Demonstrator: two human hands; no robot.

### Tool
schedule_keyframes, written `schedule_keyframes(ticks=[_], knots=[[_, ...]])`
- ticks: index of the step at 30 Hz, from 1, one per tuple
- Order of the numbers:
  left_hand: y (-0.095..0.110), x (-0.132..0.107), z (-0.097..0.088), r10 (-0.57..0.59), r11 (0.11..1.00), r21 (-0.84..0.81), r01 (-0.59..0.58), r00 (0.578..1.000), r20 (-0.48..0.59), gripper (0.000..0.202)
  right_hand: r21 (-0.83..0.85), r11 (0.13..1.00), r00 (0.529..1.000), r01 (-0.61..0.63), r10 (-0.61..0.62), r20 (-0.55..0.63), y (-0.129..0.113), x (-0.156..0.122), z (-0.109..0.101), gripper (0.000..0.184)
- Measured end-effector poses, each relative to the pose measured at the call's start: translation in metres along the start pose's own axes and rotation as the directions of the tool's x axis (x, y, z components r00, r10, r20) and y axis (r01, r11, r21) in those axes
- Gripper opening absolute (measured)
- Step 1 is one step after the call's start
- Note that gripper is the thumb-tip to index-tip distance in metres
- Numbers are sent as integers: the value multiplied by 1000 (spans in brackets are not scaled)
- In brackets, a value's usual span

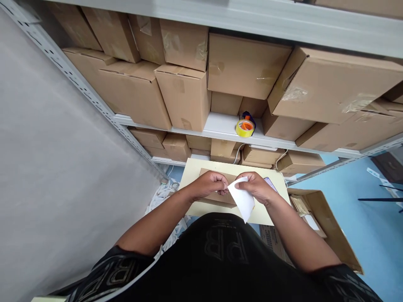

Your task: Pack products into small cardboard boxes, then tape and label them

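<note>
Between thumb and fingers, my right hand (pixel 255 184) grips a white sheet of paper (pixel 243 202), which hangs tilted with one corner pointing down. My left hand (pixel 213 185) is closed in a pinch right beside the sheet's upper left corner; what its fingers hold, if anything, is too small to make out. Below both hands a flat brown cardboard box (pixel 217 199) lies on the pale yellow table (pixel 194 167), partly covered by my hands and the paper. Just behind my right hand, part of a phone-like thing with a lit screen (pixel 270 183) shows on the table.
Metal shelves (pixel 220 131) packed with cardboard boxes (pixel 248 63) rise in front. A tape dispenser with yellow tape (pixel 244 127) rests on one shelf. To the right stands an open carton (pixel 336 226) with packages inside. White paper strips (pixel 157 201) litter the floor by the left wall.
</note>
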State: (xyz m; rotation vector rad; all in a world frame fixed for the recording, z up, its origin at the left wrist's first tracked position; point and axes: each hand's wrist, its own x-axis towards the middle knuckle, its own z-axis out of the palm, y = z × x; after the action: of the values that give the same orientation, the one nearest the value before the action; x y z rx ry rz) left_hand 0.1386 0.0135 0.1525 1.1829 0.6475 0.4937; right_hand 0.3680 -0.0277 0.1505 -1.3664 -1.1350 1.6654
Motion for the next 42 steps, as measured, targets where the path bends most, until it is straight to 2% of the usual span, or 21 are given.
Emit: schedule_keyframes(ticks=[15, 23, 25, 27, 29, 30, 31, 32, 35, 39, 42], knots=[[-10, 9, -5, -37, 999, 6, 37, 999, 2, 14, -13, 999, 999, -44, 44, -29, 0, 5, -2, 27], [-12, 11, -1, -38, 999, -7, 38, 999, 24, 15, -11, 999, 998, -52, 53, 24, 7, 11, -4, 28], [-14, 12, 1, -7, 1000, -19, 7, 1000, -10, 14, -19, 1000, 1000, 9, -9, 18, 10, 15, -2, 31], [-19, 13, 4, 36, 998, -43, -40, 996, -86, 12, -93, 983, 980, 160, -170, -108, 13, 18, 2, 37], [-25, 15, 6, 82, 994, -59, -94, 980, -181, 10, -245, 921, 881, 303, -369, -297, 16, 17, 7, 37], [-28, 16, 7, 108, 991, -53, -123, 968, -226, 9, -316, 885, 827, 341, -443, -348, 17, 16, 10, 32], [-31, 17, 7, 134, 988, -37, -149, 955, -264, 8, -360, 859, 799, 365, -487, -352, 18, 14, 14, 25], [-34, 17, 8, 160, 985, -11, -171, 943, -291, 8, -373, 845, 801, 384, -506, -319, 20, 12, 18, 20], [-39, 15, 11, 224, 975, 79, -209, 917, -330, 11, -326, 855, 861, 403, -475, -182, 25, 8, 34, 17], [-44, 11, 14, 248, 966, 167, -198, 894, -372, 15, -253, 907, 881, 337, -399, -255, 33, 14, 48, 20], [-53, 6, 7, 211, 971, 193, -139, 877, -431, 16, -175, 937, 878, 302, -345, -333, 38, 21, 47, 22]])
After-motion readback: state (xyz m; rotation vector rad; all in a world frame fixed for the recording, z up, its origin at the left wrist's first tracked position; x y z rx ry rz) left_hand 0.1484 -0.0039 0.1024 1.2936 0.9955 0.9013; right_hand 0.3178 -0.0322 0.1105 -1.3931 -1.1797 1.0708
